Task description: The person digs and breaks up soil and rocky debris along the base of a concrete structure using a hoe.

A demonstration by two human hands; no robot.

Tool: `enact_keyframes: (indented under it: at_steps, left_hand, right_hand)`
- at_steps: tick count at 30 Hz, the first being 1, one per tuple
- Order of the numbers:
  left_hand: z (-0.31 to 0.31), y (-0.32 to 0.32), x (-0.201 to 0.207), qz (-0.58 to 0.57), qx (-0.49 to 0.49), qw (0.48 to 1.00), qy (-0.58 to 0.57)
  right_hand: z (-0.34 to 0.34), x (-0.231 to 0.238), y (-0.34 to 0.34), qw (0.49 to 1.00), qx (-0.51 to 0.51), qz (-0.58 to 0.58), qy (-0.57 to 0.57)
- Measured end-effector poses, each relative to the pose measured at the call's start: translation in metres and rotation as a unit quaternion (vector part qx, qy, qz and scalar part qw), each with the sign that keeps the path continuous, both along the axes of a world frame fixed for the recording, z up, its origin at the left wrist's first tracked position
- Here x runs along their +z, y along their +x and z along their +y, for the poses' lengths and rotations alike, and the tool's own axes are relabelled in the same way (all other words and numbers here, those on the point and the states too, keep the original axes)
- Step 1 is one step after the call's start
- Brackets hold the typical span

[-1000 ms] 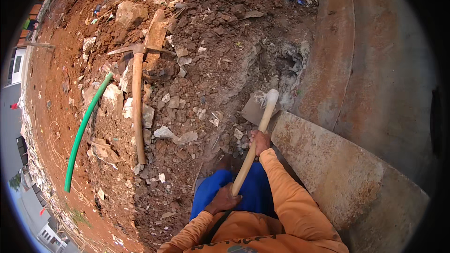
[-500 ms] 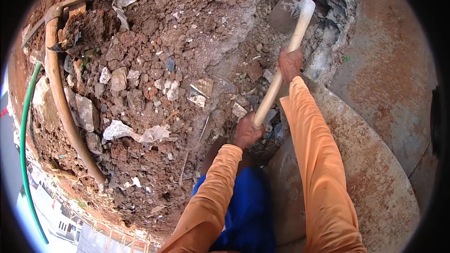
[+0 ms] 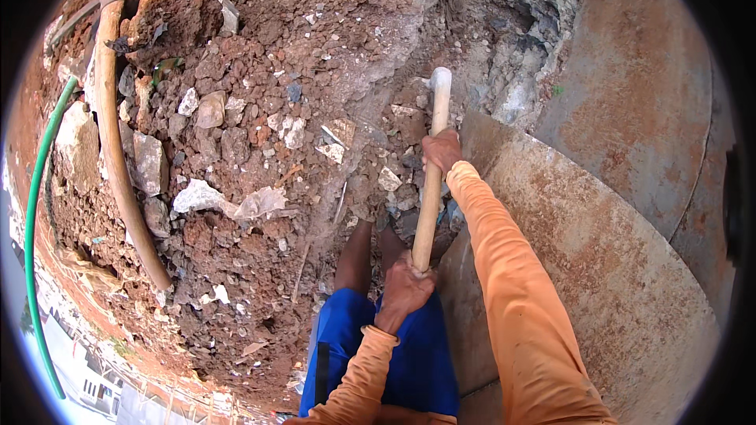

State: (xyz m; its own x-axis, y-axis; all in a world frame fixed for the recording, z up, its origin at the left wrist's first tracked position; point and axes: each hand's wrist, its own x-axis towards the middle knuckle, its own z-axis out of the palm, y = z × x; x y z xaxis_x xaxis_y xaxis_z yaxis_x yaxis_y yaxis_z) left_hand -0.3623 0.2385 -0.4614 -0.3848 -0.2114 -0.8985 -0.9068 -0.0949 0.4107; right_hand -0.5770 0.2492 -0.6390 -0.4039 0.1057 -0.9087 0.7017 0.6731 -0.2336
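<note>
Item: long pale wooden tool handle, round in section, standing nearly upright in the head view, its top end near broken grey rubble and its lower end at the person's lap. The tool's head is not visible.

Left hand: clenched around the lower end of the handle, just above the blue shorts; orange long sleeve behind it.

Right hand: closed around the handle higher up, well apart from the left hand, with the orange-sleeved forearm running down toward the lower right.

Ground: reddish-brown clumped soil mixed with pale stone fragments and grey concrete chips, filling the upper and left parts of the view. The person's bare legs stand in it below the handle.

Right side: large rust-stained curved concrete slab, its edge just beside the handle and the right forearm.

Left side: a second long curved wooden handle lying on the soil, with a metal pick head at its upper end; beyond it a green hose curving along the edge of the dirt.
</note>
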Motion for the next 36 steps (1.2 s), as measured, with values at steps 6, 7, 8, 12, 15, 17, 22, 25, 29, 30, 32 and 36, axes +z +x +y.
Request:
enact_keyframes:
  at_steps: [6,7,8,12,15,17,22,25,29,30,32,36]
  left_hand:
    - [0.003,0.009,0.009,-0.001,0.121,0.988,0.092]
    - [0.005,0.016,0.008,-0.019,0.129,0.986,0.104]
    - [0.005,0.022,0.008,-0.036,0.137,0.983,0.115]
    - [0.007,0.042,0.023,0.005,0.116,0.99,0.079]
    - [0.017,0.029,0.059,-0.001,0.122,0.988,0.098]
    - [0.015,0.01,0.09,-0.004,0.116,0.987,0.112]
    - [-0.043,-0.02,0.196,-0.032,0.095,0.985,0.138]
    - [-0.099,-0.002,0.259,-0.065,0.091,0.984,0.141]
    - [-0.209,0.081,0.361,-0.002,-0.066,0.99,0.125]
    - [-0.235,0.125,0.395,0.071,-0.058,0.992,0.092]
    - [-0.291,0.202,0.48,0.034,-0.017,0.994,0.101]
    - [-0.348,0.393,0.637,-0.259,-0.18,0.916,-0.249]
  right_hand:
    - [-0.004,0.015,0.011,0.996,0.085,0.013,-0.006]
    - [-0.002,0.01,0.018,0.997,0.081,0.017,-0.005]
    - [-0.004,0.006,0.026,0.996,0.076,0.05,0.003]
    - [0.008,0.021,0.043,0.996,0.07,-0.009,-0.053]
    - [0.012,0.047,0.037,0.997,0.073,-0.007,-0.036]
    - [0.025,0.055,0.023,0.99,0.141,-0.01,-0.023]
    - [0.017,0.102,0.046,0.975,-0.012,-0.093,-0.203]
    - [-0.002,0.154,0.074,0.927,-0.148,-0.194,-0.284]
    - [-0.053,0.251,0.105,0.868,-0.305,-0.239,-0.31]
    - [-0.071,0.268,0.117,0.84,-0.354,-0.235,-0.338]
    - [-0.112,0.295,0.163,0.765,-0.402,-0.272,-0.423]
    - [-0.231,0.459,0.314,0.694,-0.316,-0.507,-0.401]
